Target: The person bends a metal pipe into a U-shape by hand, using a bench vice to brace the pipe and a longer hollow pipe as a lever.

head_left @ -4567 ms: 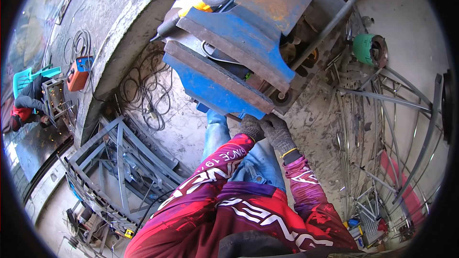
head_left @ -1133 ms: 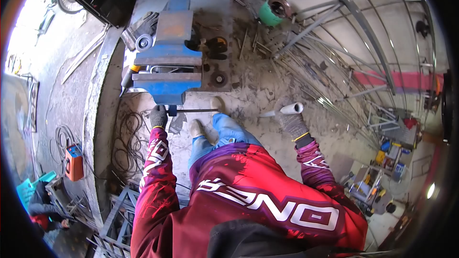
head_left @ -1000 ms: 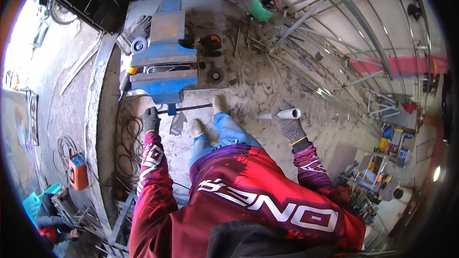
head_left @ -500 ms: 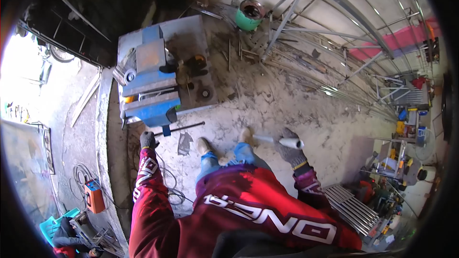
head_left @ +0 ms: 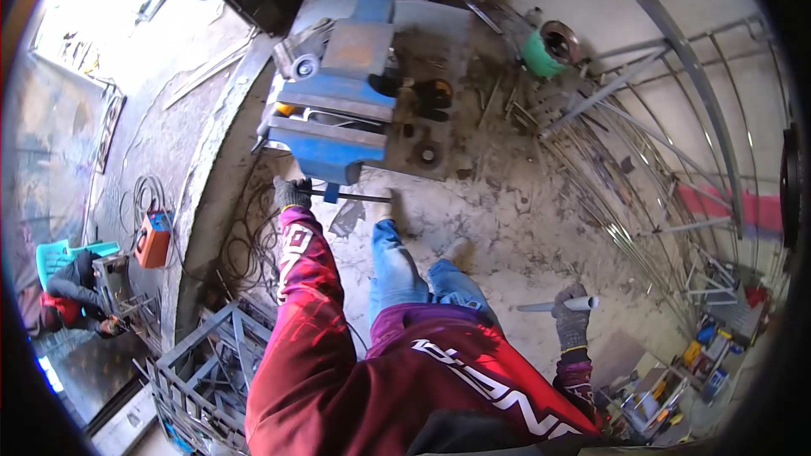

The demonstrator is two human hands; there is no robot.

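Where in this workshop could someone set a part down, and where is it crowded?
Floor lies bare, though stained, between the table and the pipe in the right hand. Rods crowd the floor farther right; around the vise, the table is cluttered.

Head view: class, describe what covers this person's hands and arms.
The left hand and right hand wear dark grey knit gloves; a thin yellow band edges the right one. The long sleeves mix red, maroon and purple, with white markings.
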